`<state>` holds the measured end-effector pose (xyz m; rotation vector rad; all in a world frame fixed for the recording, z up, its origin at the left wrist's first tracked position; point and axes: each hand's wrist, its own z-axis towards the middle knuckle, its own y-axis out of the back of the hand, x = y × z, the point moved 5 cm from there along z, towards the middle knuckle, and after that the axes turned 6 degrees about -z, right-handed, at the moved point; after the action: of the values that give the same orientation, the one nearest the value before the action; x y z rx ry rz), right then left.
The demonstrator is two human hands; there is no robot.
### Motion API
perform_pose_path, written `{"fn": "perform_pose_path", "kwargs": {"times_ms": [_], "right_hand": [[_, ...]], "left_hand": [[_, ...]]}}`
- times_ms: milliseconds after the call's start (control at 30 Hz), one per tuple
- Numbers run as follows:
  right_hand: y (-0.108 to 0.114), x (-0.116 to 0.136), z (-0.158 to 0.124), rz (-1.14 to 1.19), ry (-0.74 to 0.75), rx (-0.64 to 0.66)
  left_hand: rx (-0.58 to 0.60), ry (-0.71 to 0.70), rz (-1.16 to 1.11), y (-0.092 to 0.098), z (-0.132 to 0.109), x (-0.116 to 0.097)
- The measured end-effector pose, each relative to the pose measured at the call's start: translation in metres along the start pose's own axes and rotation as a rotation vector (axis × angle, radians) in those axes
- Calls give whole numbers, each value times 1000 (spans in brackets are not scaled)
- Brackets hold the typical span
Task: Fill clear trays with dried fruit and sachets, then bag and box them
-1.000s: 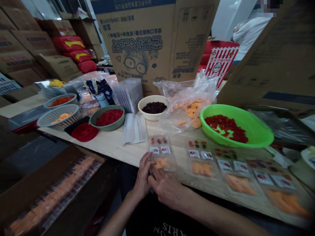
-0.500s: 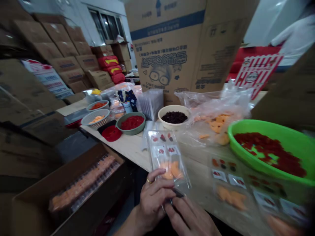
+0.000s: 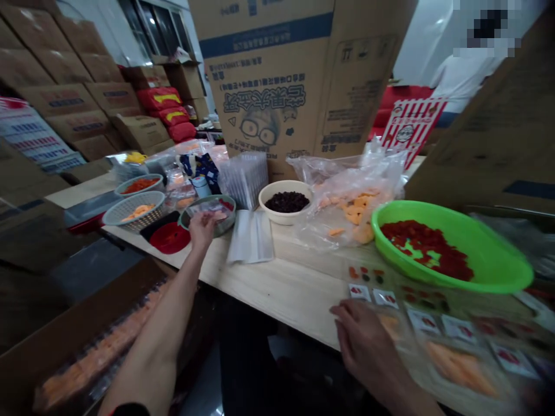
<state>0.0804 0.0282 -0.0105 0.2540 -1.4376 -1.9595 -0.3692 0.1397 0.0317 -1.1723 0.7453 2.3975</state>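
Observation:
My left hand (image 3: 202, 224) reaches far out to the left and holds a clear filled snack tray (image 3: 212, 209) over the grey-green bowl of red pieces (image 3: 228, 220). My right hand (image 3: 363, 341) rests near the table's front edge with its fingers on another clear filled tray (image 3: 376, 300); whether it grips is unclear. More filled trays (image 3: 459, 346) with orange pieces and small sachets lie in a row to its right.
A green basin of red pieces (image 3: 451, 245), a white bowl of dark pieces (image 3: 286, 202), a plastic bag of orange pieces (image 3: 351, 196), baskets (image 3: 134, 211), a red lid (image 3: 169, 238), stacked empty trays (image 3: 245, 176). An open carton of packed trays (image 3: 87, 358) sits lower left. A person stands at the back right.
Both hands were together closing one tray at the table edge. Now the left hand has carried that tray out to the left, and the right hand has moved to the following tray.

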Motion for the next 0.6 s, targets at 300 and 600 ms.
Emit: {"fn": "perform_pose_path", "kwargs": {"times_ms": [300, 600], "right_hand": [[-38, -88, -21, -444, -325, 174], [-37, -61, 3, -417, -277, 188]], "left_hand": [[829, -549, 487, -42, -121, 4], [762, -405, 460, -47, -136, 6]]}}
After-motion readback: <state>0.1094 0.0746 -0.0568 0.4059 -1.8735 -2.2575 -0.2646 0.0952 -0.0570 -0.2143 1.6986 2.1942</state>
